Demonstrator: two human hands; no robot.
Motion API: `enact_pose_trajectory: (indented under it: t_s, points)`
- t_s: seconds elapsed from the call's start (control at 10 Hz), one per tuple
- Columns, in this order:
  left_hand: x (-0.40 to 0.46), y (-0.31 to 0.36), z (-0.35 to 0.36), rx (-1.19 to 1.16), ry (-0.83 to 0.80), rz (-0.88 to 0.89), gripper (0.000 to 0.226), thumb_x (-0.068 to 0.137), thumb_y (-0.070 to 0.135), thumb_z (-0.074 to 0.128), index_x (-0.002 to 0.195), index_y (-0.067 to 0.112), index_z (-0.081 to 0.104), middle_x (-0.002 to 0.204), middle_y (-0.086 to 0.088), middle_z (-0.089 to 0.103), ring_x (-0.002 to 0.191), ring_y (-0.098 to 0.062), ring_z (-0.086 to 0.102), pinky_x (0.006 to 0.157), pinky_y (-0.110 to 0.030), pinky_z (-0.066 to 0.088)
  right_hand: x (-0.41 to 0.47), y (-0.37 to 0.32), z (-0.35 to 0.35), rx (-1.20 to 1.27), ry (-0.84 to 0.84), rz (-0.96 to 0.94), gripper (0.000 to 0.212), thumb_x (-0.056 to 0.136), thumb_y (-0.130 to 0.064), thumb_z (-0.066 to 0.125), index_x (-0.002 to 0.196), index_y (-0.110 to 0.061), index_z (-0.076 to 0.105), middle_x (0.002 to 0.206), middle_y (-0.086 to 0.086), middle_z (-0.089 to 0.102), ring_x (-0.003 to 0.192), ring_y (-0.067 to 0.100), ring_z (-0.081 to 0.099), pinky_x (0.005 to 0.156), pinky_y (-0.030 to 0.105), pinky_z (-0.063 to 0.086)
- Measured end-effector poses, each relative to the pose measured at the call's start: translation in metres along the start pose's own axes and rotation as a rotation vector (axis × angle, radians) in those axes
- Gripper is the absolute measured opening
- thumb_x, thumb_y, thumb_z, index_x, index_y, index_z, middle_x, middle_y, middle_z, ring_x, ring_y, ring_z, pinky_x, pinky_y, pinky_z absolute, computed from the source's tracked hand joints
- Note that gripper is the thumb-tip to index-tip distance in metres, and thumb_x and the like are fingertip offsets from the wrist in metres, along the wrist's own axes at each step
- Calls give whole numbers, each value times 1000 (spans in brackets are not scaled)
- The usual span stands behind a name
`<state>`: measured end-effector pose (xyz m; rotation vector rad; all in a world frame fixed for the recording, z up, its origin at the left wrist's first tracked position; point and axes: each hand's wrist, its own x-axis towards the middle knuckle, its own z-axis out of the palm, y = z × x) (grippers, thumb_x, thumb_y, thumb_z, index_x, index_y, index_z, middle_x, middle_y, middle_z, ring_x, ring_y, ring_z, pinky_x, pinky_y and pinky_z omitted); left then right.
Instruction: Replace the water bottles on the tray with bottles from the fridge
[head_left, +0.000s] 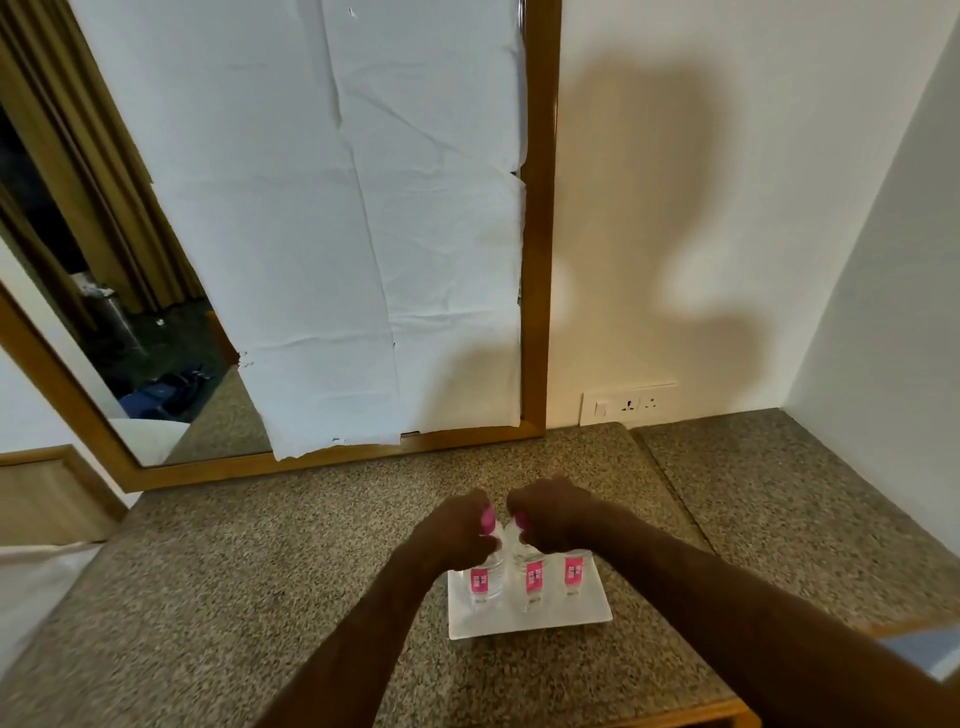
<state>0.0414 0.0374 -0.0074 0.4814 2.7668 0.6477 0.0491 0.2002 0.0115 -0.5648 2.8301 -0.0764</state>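
Observation:
Three clear water bottles with pink labels stand in a row on a white rectangular tray (530, 621) on the speckled stone counter. My left hand (457, 525) is closed around the neck of the left bottle (485, 579), whose pink cap shows beside my fingers. My right hand (553, 514) grips the top of the middle bottle (532, 577). The right bottle (573, 571) stands partly hidden under my right wrist, untouched as far as I can tell. No fridge is in view.
A wood-framed mirror (535, 260) mostly covered by white paper leans against the wall behind the counter. A wall socket plate (628, 404) sits low on the wall at the right. The counter (291, 571) extends left and right of the tray; a wooden edge runs along its front.

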Motion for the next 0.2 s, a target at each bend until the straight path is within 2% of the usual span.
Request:
enact_pose_trajectory:
  t_s: [0.1,0.2]
  points:
    - [3,5,-12,45,-77,-22,61,76,32,75,126,12,46,124,-12,59,102,-24,58,81,-33,51,0,4,-13,73,-75,-5,39,86,-21,68,122,-13,54,116,9,63,104,23,59,92,41,49]
    - [8,9,-26,88,-81,-13,71,75,39,74,132,13,42,131,-12,56,110,-24,56,84,-32,49,3,12,-22,164,-95,22,51,84,-25,70,130,-16,50,124,10,60,108,24,58,91,38,50]
